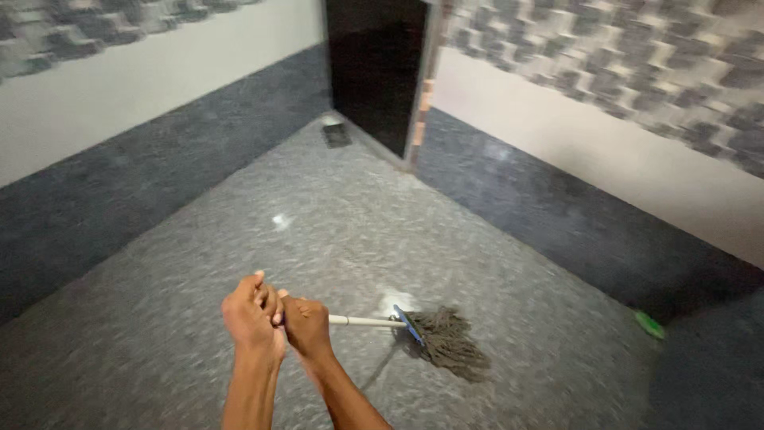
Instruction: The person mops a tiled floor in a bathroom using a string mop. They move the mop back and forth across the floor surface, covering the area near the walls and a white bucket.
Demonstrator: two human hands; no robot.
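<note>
Low at the middle of the view, both hands are clenched around the near end of a mop handle — the left hand and the right hand side by side and touching, fingers wrapped over the pale shaft. From the grip the handle's long axis runs out to the person's right and slightly forward, almost level across the picture, to a blue clamp that carries the mop head. The right hand is the nearer of the two to the head; the left sits just behind it at the very end of the shaft. Grey-brown strands lie spread on the speckled grey floor, right of the hands — near a bright wet-looking patch. A small green object lies well apart by the dark wall base.
</note>
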